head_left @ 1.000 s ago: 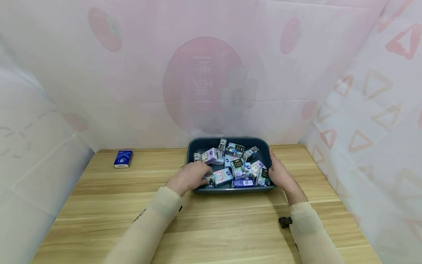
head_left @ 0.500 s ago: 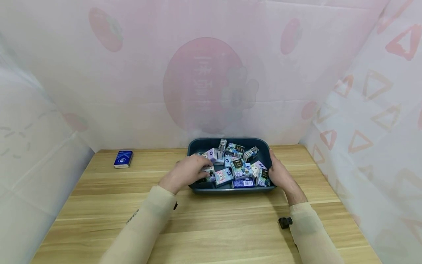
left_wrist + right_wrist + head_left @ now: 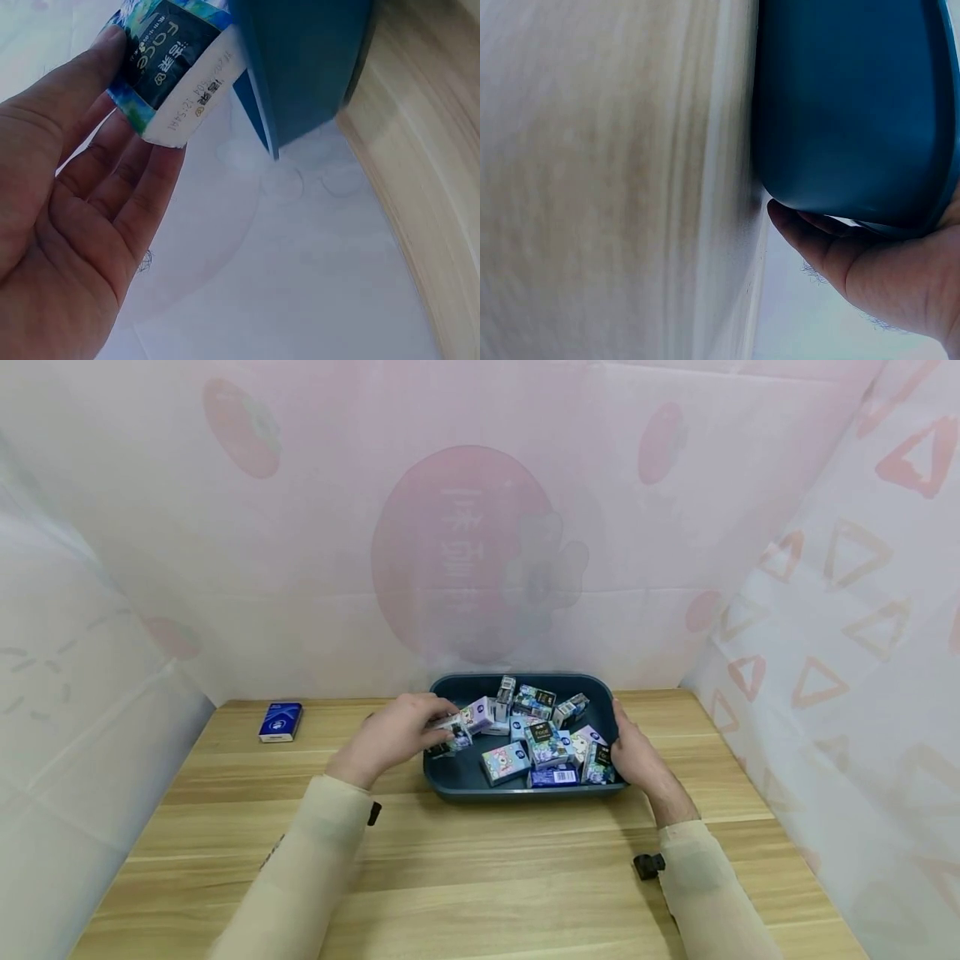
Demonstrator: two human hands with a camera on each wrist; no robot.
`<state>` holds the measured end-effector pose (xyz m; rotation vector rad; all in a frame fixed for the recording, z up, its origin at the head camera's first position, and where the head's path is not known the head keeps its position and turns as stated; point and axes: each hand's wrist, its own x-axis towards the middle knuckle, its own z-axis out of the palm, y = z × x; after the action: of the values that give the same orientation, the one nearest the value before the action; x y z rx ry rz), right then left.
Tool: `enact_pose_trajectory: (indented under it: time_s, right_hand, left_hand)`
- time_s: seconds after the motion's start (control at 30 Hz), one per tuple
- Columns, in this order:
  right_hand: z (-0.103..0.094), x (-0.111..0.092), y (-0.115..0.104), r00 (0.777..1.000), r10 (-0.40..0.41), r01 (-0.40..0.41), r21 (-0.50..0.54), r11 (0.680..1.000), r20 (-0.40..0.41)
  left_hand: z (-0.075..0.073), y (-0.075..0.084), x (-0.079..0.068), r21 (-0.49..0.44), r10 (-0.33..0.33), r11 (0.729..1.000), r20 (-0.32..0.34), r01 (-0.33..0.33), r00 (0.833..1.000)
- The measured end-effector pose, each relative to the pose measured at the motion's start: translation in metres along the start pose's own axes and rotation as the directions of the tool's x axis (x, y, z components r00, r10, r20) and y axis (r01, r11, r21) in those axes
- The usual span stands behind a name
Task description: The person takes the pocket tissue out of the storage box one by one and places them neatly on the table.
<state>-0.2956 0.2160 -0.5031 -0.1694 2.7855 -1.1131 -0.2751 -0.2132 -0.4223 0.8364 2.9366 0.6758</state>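
My left hand (image 3: 397,732) pinches a small pocket tissue pack (image 3: 452,735) above the left end of the dark blue tray (image 3: 480,793). In the left wrist view the pack (image 3: 169,64) shows a dark "Face" label, blue-green print and a white side, held between thumb and fingers. Several more tissue packs lie jumbled in the tray, among them a light blue one (image 3: 506,763), a lilac one (image 3: 477,715) and a dark floral one (image 3: 545,743). At the tray's right end my right hand (image 3: 639,757) holds the wall, its fingers (image 3: 817,240) along the outside; its thumb is hidden in the right wrist view.
A blue tissue pack (image 3: 281,722) lies alone at the back left of the wooden table (image 3: 480,877). Behind the tray hangs a pale printed cloth (image 3: 322,568), with more cloth at both sides.
My left hand has lifted the floral tissue pack from the tray's front left corner and moved it left and back, towards the left rim. The right hand stays in place.
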Motion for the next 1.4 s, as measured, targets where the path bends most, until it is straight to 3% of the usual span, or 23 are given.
enact_pose_trajectory:
  time_s: [0.3, 0.73, 1.07, 1.4]
  right_hand:
    - [0.001, -0.001, -0.001, 1.0, 0.004, -0.004, 0.0, 1.0, 0.0]
    - [0.0, 0.0, 0.001, 1.0, -0.005, 0.005, -0.005, 1.0, -0.001]
    - [0.0, -0.002, 0.001, 1.0, -0.012, 0.012, 0.003, 1.0, -0.002]
    - [-0.001, -0.002, -0.002, 1.0, -0.021, 0.021, 0.001, 1.0, -0.004]
  left_hand:
    - [-0.015, -0.027, -0.009, -0.117, -0.018, 0.993, -0.06, 0.011, 0.998]
    - [-0.027, -0.067, -0.022, -0.201, -0.188, 0.965, -0.069, 0.171, 0.98]
    - [-0.026, -0.1, -0.032, -0.226, -0.349, 0.92, -0.102, 0.32, 0.932]
    - [-0.026, -0.128, -0.046, -0.242, -0.487, 0.861, -0.137, 0.447, 0.863]
